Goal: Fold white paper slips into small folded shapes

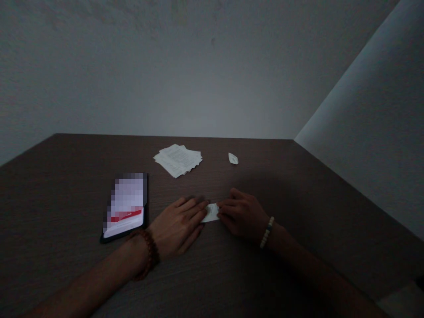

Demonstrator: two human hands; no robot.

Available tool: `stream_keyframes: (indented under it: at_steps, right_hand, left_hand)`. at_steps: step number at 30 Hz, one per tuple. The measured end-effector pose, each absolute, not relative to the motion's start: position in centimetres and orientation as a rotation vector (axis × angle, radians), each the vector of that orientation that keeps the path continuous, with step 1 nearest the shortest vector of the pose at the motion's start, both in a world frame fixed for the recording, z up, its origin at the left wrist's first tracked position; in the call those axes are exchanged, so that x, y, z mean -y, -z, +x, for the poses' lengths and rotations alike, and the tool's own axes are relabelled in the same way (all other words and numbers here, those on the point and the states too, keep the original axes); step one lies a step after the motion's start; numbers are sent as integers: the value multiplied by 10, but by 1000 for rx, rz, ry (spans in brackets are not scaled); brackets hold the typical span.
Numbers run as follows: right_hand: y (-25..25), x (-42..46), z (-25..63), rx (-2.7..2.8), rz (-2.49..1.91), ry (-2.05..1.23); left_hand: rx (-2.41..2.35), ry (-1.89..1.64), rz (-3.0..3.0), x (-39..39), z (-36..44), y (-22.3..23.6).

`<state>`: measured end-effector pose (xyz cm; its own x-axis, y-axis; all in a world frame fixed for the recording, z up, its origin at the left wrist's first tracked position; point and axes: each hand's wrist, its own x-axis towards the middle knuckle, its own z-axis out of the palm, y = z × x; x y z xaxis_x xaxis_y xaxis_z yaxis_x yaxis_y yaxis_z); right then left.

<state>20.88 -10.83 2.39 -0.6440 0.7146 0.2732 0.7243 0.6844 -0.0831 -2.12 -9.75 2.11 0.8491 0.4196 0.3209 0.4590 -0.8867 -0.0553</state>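
A small white piece of paper (pixel 211 213) lies on the dark wooden table (pixel 298 198) between my two hands. My left hand (pixel 179 225) rests flat on the table with its fingers stretched out, fingertips pressing the paper's left edge. A brown bead bracelet circles that wrist. My right hand (pixel 241 213) has its fingers curled down onto the paper's right edge, pinching or pressing it. That wrist wears a white bead bracelet. Most of the paper is hidden under the fingers.
A phone or tablet (pixel 126 206) with a lit screen lies left of my left hand. A stack of white paper slips (pixel 178 160) sits further back. A small folded white paper object (pixel 233 158) lies behind my right hand. Walls bound the table at back and right.
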Motion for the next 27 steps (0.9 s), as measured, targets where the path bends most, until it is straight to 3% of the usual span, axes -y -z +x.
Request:
stream_keyframes:
  at_steps: [14,27]
  right_hand:
    - [-30,115,205,2579,-1328,34]
    - [-31,113,202,2639,-1194,56]
  left_hand:
    - [731,459,-2907,96,-24,-28]
    - [697,554,-2891,97,-27,-24]
